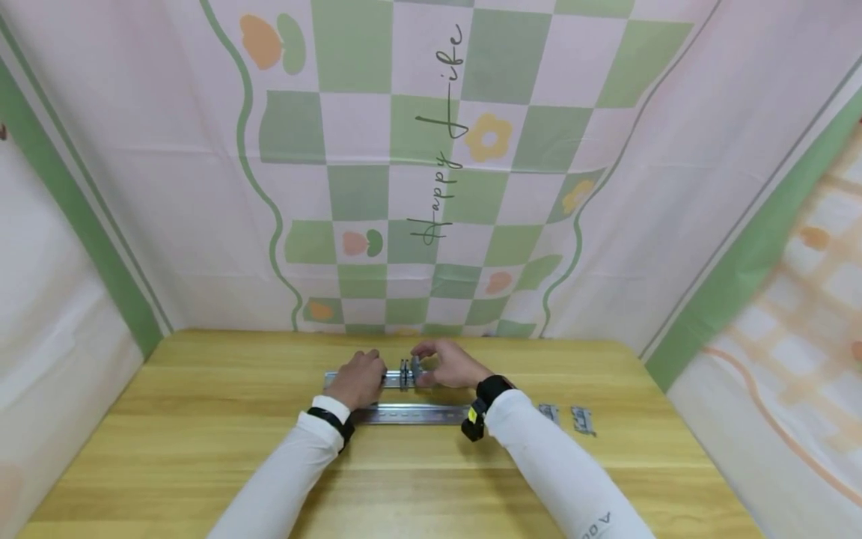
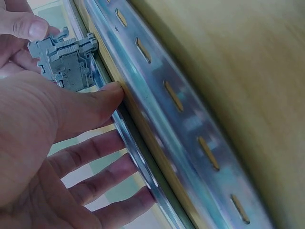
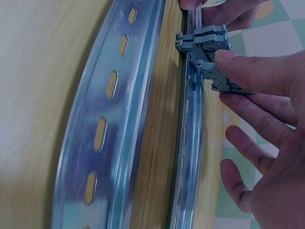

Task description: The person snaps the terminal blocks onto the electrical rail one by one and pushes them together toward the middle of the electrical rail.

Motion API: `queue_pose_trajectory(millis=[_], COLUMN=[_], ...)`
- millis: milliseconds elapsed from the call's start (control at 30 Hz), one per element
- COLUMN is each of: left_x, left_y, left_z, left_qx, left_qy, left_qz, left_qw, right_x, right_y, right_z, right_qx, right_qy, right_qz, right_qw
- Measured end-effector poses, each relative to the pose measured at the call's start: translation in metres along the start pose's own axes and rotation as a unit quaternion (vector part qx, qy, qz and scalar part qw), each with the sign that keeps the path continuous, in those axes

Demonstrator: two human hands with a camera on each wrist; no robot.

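Observation:
In the head view my left hand (image 1: 360, 379) holds the far slotted DIN rail (image 1: 393, 381) near its left end. The left wrist view has its thumb (image 2: 112, 95) at the rail's near edge and the fingers along the far edge. My right hand (image 1: 458, 364) pinches a grey terminal block (image 3: 212, 71) between thumb and fingers, its near end right at the rail. Close beside it, more grey terminal blocks (image 3: 205, 40) sit side by side across the same rail, between my two hands.
A second, wider slotted rail (image 1: 417, 414) lies parallel on the near side, under my wrists. Two loose grey terminal blocks, one (image 1: 582, 421) further right, lie on the wooden table (image 1: 222, 434) by my right forearm. A patterned cloth (image 1: 431, 187) hangs behind the table.

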State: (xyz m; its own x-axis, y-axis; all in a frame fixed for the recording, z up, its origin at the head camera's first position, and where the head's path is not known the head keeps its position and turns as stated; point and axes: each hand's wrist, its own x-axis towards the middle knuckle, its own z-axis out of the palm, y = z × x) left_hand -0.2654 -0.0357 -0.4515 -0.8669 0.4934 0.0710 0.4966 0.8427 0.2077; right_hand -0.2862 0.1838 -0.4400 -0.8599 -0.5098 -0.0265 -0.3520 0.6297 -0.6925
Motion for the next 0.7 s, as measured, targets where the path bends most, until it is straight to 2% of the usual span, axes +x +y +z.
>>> queue_pose_trajectory(millis=[400,700], left_x=[0.000,0.001], left_y=[0.001,0.000], left_z=[0.001,0.000], left_qx=[-0.005,-0.001], left_qy=[-0.001,-0.003], left_qz=[0.001,0.000], left_qw=[1.0000,1.0000], right_x=[0.010,0.011], right_y=[-0.003,-0.008], right_z=[0.004,0.005], right_qx=[-0.002,-0.019], right_qy=[-0.012,-0.018], right_qz=[0.036,0.028], right_qw=[0.999,0.999])
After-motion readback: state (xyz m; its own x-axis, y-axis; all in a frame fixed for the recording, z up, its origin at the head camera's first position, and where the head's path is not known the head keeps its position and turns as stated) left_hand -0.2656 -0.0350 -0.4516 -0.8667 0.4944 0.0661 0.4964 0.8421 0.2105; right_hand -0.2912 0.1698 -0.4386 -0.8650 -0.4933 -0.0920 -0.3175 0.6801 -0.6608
